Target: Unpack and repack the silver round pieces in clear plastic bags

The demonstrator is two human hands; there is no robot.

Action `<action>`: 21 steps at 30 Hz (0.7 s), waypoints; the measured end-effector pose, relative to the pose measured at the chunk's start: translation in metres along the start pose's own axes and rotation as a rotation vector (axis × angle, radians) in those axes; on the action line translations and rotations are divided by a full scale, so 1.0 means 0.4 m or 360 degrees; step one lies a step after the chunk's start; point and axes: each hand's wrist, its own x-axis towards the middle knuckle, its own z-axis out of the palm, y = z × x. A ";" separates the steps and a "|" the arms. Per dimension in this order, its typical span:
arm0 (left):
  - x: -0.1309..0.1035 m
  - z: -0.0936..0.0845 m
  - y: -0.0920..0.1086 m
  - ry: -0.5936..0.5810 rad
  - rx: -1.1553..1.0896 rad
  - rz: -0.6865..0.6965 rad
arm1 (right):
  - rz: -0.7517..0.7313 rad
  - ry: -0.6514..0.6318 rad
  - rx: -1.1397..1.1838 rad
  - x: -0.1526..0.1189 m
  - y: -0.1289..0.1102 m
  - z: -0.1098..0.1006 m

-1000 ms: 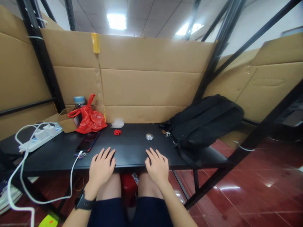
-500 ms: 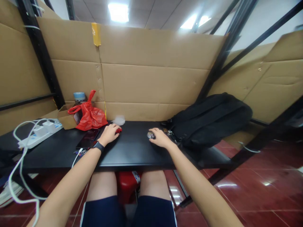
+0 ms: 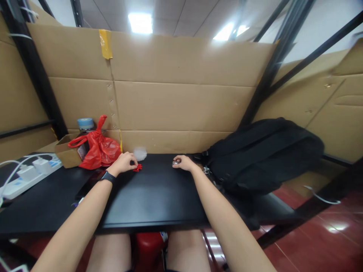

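Note:
My left hand (image 3: pixel 124 163), with a dark watch on its wrist, has thumb and finger curled together at a small, knobbly red object (image 3: pixel 138 167) on the black tabletop (image 3: pixel 153 196). What kind of object it is I cannot make out. To the right, my right hand (image 3: pixel 184 163) grips a small, round, shiny object (image 3: pixel 176 162) between thumb and fingers, just above or on the table. Its kind is also unclear. Behind my left hand lies a crumpled piece of clear plastic (image 3: pixel 140 153).
At the left are a knotted red plastic bag (image 3: pixel 102 149), a cardboard box (image 3: pixel 68 151), a blue-lidded jar (image 3: pixel 85 123), a dark phone (image 3: pixel 88 184) and a white power strip (image 3: pixel 31 175). A black backpack (image 3: pixel 263 151) fills the right side. Cardboard panels (image 3: pixel 181 105) wall the back.
The view has tilted down and closer to the table. My left hand has drawn back leftward, showing more of the red object. My right hand still holds the round object, now more covered by fingers.

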 end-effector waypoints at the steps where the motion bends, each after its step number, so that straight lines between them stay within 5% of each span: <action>1: -0.001 0.000 0.000 0.0004 0.0005 -0.0005 | 0.0002 0.0019 0.0023 0.004 0.004 0.006; 11: -0.021 0.027 0.036 0.0049 -0.0010 -0.0005 | -0.0063 0.0030 0.0294 0.001 0.052 0.023; 21: -0.019 0.037 0.032 0.0138 0.0002 0.0043 | -0.0067 0.0098 0.0166 -0.010 0.031 0.002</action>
